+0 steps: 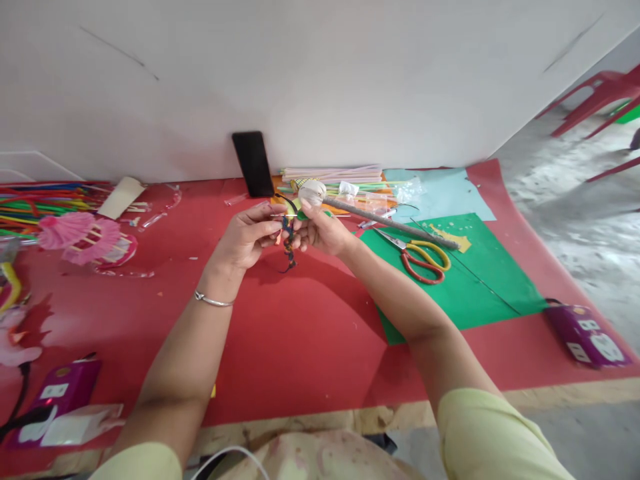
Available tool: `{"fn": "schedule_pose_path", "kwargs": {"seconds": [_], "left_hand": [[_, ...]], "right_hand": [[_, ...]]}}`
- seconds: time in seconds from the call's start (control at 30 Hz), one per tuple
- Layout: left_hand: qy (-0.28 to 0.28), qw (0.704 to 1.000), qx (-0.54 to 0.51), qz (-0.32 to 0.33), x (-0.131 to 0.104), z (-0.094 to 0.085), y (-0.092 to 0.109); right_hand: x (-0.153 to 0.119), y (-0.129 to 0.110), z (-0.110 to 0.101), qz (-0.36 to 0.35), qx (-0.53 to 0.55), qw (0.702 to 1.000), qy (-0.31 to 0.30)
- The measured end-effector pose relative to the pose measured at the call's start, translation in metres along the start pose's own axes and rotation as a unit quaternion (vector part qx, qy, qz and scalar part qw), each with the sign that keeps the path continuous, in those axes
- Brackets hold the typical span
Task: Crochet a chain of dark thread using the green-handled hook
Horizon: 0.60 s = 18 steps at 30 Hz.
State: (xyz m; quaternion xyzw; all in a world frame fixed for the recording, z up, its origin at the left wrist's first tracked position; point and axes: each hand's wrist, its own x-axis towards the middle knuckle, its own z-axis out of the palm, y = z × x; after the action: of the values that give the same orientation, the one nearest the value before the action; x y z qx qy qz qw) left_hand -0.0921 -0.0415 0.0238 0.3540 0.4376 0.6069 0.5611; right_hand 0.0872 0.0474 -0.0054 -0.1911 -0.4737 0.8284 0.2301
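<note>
Two bare hands meet over a red-covered table; the left hand [245, 239] pinches a small dark twisted craft piece [289, 244] between thumb and fingers, the right hand [323, 230] closes on its other side, exact contact blurred; a thin white stick [340, 215] crosses at the grip; yellow-and-red-handled scissors [426, 261] lie to the right; uneven pulling could twist the piece loose, or a slack pinch drop it.

Are showing, by count: two hands [245, 239] [323, 230], one dark strand [289, 245], one phone [253, 164], one scissors pair [423, 259], two purple boxes [587, 335] [71, 387], one bracelet [214, 302].
</note>
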Motion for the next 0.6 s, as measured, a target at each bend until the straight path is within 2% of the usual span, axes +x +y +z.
{"fn": "schedule_pose_path", "kwargs": {"seconds": [0.2,0.37,0.6], "left_hand": [[0.009,1.0,-0.005,-0.004,0.002,-0.003,-0.001],[0.009,1.0,-0.002,-0.009,0.002,-0.003,-0.001],[0.002,1.0,0.005,0.005,0.002,-0.006,0.0]], "right_hand": [[0.0,0.005,-0.003,-0.062,-0.039,0.997,0.009],[0.001,0.006,-0.005,-0.053,-0.055,0.997,-0.014],[-0.009,-0.004,0.0,-0.097,-0.154,0.983,-0.015]]}}
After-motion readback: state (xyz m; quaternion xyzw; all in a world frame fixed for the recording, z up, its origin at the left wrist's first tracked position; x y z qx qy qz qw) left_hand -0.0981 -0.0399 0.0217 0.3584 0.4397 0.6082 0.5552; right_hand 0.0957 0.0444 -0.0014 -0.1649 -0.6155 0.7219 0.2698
